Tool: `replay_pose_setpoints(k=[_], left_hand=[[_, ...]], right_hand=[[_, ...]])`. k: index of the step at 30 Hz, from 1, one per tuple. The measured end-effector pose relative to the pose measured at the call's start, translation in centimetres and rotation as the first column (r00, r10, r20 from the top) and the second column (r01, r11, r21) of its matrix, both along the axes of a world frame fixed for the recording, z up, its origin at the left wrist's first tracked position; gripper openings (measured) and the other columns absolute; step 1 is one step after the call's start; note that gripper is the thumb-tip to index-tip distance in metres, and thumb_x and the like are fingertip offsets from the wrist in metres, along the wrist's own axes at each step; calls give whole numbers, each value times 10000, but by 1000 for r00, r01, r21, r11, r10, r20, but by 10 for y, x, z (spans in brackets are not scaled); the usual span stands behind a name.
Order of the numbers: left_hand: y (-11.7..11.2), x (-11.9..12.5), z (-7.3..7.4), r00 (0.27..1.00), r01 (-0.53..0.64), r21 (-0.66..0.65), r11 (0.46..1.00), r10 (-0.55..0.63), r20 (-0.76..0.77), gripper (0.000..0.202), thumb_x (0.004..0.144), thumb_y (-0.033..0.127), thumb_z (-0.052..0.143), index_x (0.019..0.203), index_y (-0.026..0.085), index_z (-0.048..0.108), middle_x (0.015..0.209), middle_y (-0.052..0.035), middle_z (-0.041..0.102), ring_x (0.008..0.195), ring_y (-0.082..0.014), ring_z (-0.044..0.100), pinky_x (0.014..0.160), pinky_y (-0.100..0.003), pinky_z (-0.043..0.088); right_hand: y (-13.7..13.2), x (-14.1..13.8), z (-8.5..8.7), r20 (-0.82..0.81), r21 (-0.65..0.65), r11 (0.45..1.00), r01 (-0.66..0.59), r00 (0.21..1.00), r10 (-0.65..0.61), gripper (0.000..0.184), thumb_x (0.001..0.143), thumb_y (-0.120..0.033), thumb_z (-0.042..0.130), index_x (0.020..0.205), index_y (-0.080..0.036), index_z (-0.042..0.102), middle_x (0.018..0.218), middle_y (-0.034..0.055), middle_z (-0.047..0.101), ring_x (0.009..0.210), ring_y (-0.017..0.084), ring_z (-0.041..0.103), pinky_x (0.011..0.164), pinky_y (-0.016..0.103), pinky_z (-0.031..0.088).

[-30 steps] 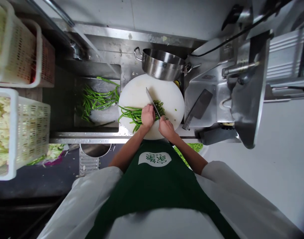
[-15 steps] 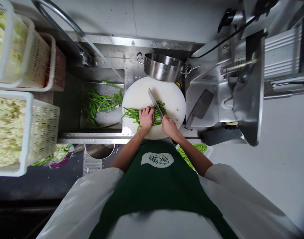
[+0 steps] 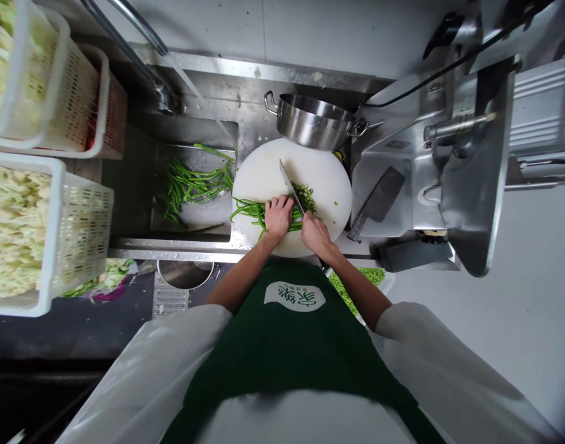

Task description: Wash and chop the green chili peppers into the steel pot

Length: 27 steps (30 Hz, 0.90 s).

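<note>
Long green beans (image 3: pixel 248 209) lie bundled across the round white cutting board (image 3: pixel 268 166), running left to right near its front edge. The left hand (image 3: pixel 277 216) is curled down over the bundle, pinning it flat. The right hand (image 3: pixel 314 233) is wrapped tight around the handle of a knife (image 3: pixel 290 185), whose blade angles away across the beans, right beside the left knuckles. Just past the blade sits a small heap of chopped bean pieces (image 3: pixel 306 198).

A stainless pot (image 3: pixel 310 120) crowds the board's far edge. A cleaver (image 3: pixel 377 203) lies just right of the board, on the base of a big metal slicer (image 3: pixel 467 185) that walls off that side. To the left, the sink (image 3: pixel 139 185) holds more beans, with white baskets (image 3: pixel 79 228) of shredded cabbage beyond it. The board's far half is bare, and its front edge meets the lip of the steel tabletop (image 3: pixel 245 132).
</note>
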<state>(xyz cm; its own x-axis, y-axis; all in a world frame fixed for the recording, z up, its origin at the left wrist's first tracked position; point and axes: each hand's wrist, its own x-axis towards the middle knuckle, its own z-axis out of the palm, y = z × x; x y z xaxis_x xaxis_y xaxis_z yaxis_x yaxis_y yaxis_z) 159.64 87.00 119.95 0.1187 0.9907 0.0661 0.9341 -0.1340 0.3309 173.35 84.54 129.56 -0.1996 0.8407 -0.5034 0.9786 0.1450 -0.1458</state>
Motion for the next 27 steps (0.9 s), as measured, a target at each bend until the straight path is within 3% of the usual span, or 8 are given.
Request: replay_pose_setpoints(k=[6, 9, 13, 16, 20, 27], left_hand=[[1, 1, 0, 1000, -11, -16, 1000, 11, 9, 386, 1034, 277, 314, 1223, 244, 649, 1272, -138, 614, 1100, -325, 517, 932, -492, 372], [1, 0, 0, 999, -12, -31, 999, 12, 29, 382, 1031, 266, 318, 1234, 241, 641, 1271, -138, 614, 1113, -322, 514, 939, -485, 370], [1, -1, 0, 999, -24, -40, 999, 25, 35, 390, 1030, 252, 309, 1251, 226, 629, 1255, -142, 618, 1099, -321, 512, 935, -480, 372], [1, -1, 0, 999, -33, -31, 999, 34, 27, 387, 1029, 250, 311, 1254, 217, 624, 1260, -144, 616, 1092, -323, 512, 928, -480, 375], [0, -1, -3, 999, -26, -16, 1000, 26, 27, 371, 1024, 241, 318, 1217, 208, 633, 1241, -143, 621, 1084, -322, 519, 923, -475, 381], [4, -2, 0, 990, -96, -34, 995, 99, 100, 376, 1033, 240, 283, 1150, 181, 635, 1182, -166, 630, 1099, -321, 550, 978, -497, 400]], right_hand=[[-25, 20, 21, 35, -58, 998, -17, 999, 19, 362, 1051, -228, 272, 1337, -84, 440, 1025, 194, 715, 1008, 300, 706, 886, 370, 499], [-25, 14, 13, 37, -91, 996, -5, 999, 8, 342, 1046, -210, 279, 1312, -82, 453, 1052, 200, 711, 1024, 294, 701, 880, 356, 497], [-3, -4, -4, 11, -8, 1000, 12, 1000, -12, 314, 1047, -192, 277, 1265, -85, 477, 1095, 201, 708, 1038, 286, 693, 880, 340, 497], [-6, 4, 5, 17, 5, 1000, -4, 1000, 4, 313, 1056, -235, 288, 1259, -99, 483, 1054, 189, 716, 998, 289, 703, 864, 346, 501], [-28, 18, 18, 17, -70, 998, 0, 1000, 1, 322, 1055, -262, 295, 1256, -104, 491, 1005, 184, 718, 977, 297, 710, 853, 358, 507], [-14, -11, -19, -29, -45, 997, 69, 997, -70, 364, 1021, -170, 301, 1341, -79, 449, 1090, 201, 712, 1060, 307, 689, 924, 382, 508]])
